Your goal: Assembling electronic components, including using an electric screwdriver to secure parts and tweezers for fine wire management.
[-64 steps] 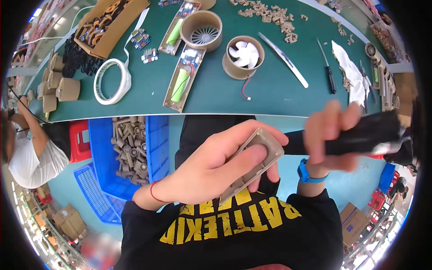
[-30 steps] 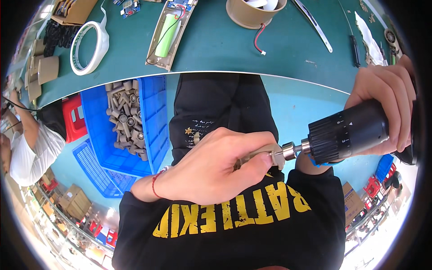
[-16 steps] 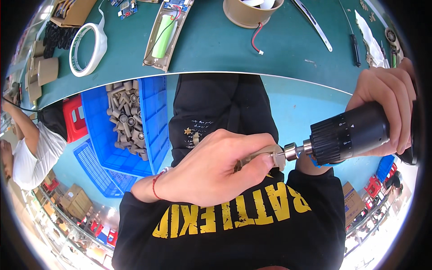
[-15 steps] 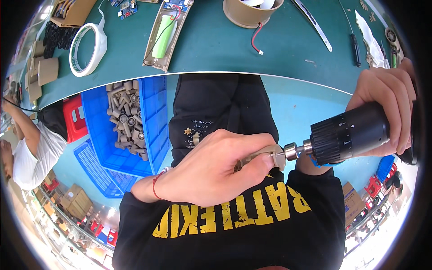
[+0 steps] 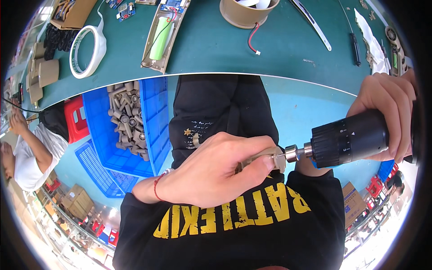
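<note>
My left hand (image 5: 216, 173) is closed around a small beige plastic part (image 5: 280, 163), its thumb and forefinger pinching the piece over my lap. Most of that part is hidden by the fingers. My right hand (image 5: 384, 101) grips a black power drill (image 5: 348, 137) at the right, which lies nearly level and points left. From its front, a silver bit holder (image 5: 291, 153) with a thin bit meets the right end of the beige part. Whether a screw sits at the tip is too small to tell.
Beyond my lap is a green table (image 5: 202, 49) with a roll of white tape (image 5: 93, 51), an open beige casing (image 5: 167, 38) with a green battery, a round beige housing (image 5: 243, 15), tweezers (image 5: 312, 24) and a screwdriver (image 5: 355, 49). A blue crate (image 5: 155, 121) of beige parts stands left.
The drill and my right hand have dropped very slightly, with the bit still at the beige part. My left hand keeps its hold. At far left, a co-worker's arm has moved.
</note>
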Motion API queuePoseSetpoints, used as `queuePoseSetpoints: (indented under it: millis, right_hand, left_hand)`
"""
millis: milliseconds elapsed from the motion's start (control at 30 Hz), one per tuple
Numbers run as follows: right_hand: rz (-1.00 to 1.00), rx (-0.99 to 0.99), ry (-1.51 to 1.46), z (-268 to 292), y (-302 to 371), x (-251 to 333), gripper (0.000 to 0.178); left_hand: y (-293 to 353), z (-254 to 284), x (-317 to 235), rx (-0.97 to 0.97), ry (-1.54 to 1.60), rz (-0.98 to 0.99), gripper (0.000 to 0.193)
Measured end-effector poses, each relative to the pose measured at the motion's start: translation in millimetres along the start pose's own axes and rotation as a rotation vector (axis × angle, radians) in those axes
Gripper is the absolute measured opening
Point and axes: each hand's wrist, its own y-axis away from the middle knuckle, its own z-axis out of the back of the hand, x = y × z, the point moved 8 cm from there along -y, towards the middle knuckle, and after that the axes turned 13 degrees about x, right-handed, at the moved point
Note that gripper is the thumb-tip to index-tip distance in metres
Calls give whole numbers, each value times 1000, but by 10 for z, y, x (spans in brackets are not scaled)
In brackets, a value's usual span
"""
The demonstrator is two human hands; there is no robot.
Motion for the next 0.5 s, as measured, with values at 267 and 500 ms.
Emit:
queuePoseSetpoints:
  millis: [267, 500]
  right_hand:
    - [24, 15, -32, -15, 170, 372, 28]
    - [51, 18, -65, -160, 137, -134, 27]
  left_hand:
    - [-20, -85, 75, 66, 169, 20, 22]
    - [-55, -143, 105, 111, 305, 51, 24]
